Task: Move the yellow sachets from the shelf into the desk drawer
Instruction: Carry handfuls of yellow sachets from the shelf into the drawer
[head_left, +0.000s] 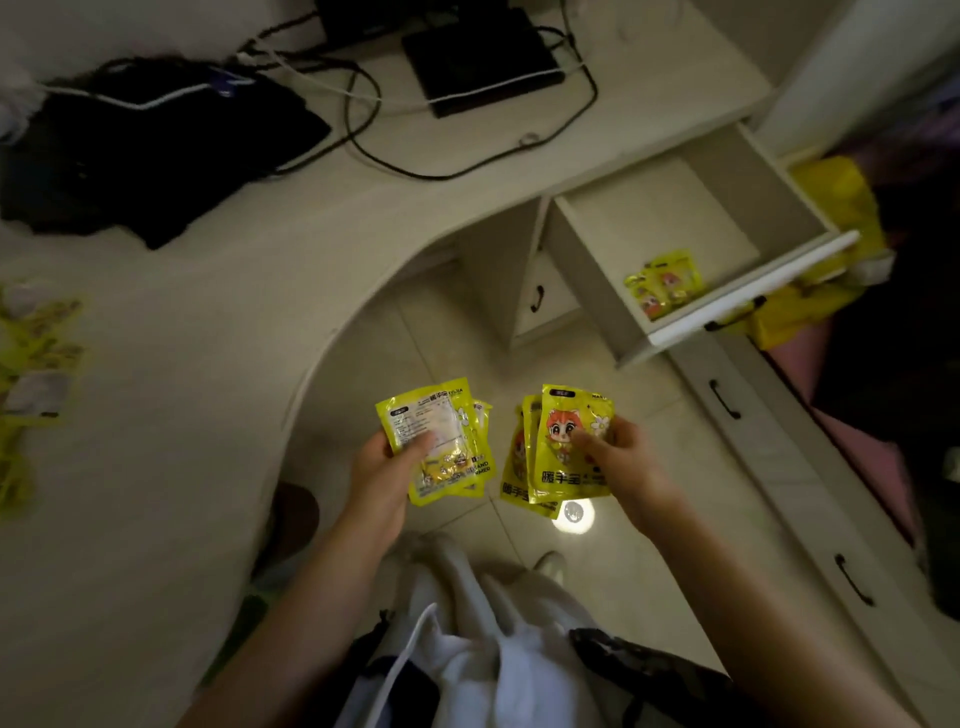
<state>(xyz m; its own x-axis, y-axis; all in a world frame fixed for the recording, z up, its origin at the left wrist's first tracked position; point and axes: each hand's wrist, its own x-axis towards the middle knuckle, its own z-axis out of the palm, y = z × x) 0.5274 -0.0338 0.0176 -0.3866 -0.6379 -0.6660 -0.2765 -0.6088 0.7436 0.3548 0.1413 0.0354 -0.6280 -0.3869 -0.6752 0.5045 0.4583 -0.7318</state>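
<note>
My left hand grips a small stack of yellow sachets, printed backs up. In my right hand is a second stack of yellow sachets with a cartoon face on the front. Both stacks are held over the tiled floor, below and left of the open desk drawer. Inside that drawer, a few yellow sachets lie near its front panel. More yellow sachets, blurred, lie on the desk top at the far left.
The curved white desk carries a black cloth, cables and a black device. Shut drawers with black handles run down the right. A yellow bag sits behind the open drawer. A round light glows on the floor.
</note>
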